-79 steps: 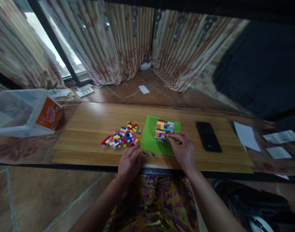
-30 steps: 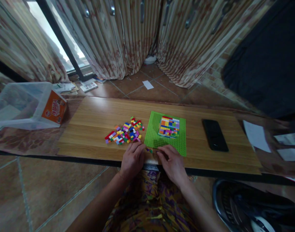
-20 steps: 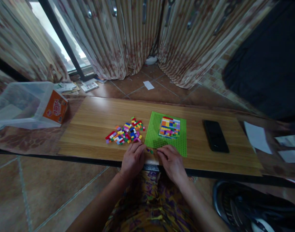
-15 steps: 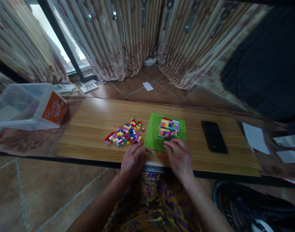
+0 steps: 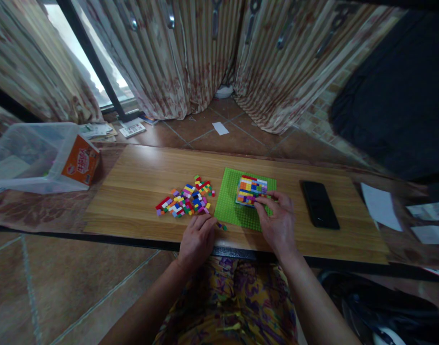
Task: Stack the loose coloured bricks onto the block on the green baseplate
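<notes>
A flat block of many-coloured toy bricks (image 5: 250, 187) sits on a green studded baseplate (image 5: 226, 191). My right hand (image 5: 279, 215) is over the baseplate's right side, thumb and forefinger pinched together at the block's near right corner. What lies between those fingertips is too small to make out. My left hand (image 5: 197, 237) rests at the table's near edge, left of the baseplate, its fingers curled together. A few small loose bricks (image 5: 224, 227) lie beside its fingertips. Just beyond it spreads a pile of mixed toy bricks (image 5: 187, 199); anything inside the left fingers is hidden.
A black phone (image 5: 319, 203) lies on the wooden table (image 5: 133, 191), right of the baseplate. To the far left stands a clear plastic bin (image 5: 66, 148) with an orange label. White papers (image 5: 381, 206) lie at the right end. A curtain (image 5: 162, 62) hangs beyond.
My right hand has moved away from me and slightly right, from the baseplate's near part up to the brick block's corner. My left hand stays in place.
</notes>
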Action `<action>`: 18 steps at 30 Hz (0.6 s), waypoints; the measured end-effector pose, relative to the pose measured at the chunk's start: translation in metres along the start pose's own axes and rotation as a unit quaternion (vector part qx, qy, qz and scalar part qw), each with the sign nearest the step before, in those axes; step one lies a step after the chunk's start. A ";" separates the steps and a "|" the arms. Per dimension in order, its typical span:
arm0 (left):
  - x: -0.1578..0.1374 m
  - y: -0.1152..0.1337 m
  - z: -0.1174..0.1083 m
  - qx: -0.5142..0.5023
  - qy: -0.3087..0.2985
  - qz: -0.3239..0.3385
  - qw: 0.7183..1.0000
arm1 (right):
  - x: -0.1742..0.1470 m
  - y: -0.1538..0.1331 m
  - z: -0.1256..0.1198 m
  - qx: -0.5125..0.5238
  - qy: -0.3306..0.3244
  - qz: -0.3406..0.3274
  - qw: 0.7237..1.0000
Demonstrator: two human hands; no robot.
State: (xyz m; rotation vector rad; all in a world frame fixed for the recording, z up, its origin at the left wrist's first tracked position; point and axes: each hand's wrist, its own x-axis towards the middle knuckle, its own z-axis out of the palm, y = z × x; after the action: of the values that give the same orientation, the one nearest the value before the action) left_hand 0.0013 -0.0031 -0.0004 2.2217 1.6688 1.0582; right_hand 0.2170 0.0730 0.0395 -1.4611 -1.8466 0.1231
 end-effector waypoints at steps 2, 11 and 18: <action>0.000 -0.001 0.001 0.002 0.000 0.004 1.000 | 0.001 0.000 -0.001 0.009 -0.007 0.011 1.000; 0.001 0.000 0.000 0.003 -0.001 0.005 1.000 | 0.005 0.003 0.001 0.081 -0.018 0.070 0.994; 0.001 -0.001 0.000 0.005 -0.005 0.004 1.000 | 0.011 0.005 0.003 0.112 -0.017 0.099 0.989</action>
State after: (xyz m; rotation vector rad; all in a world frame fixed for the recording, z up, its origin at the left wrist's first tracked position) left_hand 0.0006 -0.0023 -0.0001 2.2381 1.6669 1.0415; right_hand 0.2186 0.0853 0.0400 -1.4865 -1.6502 0.4427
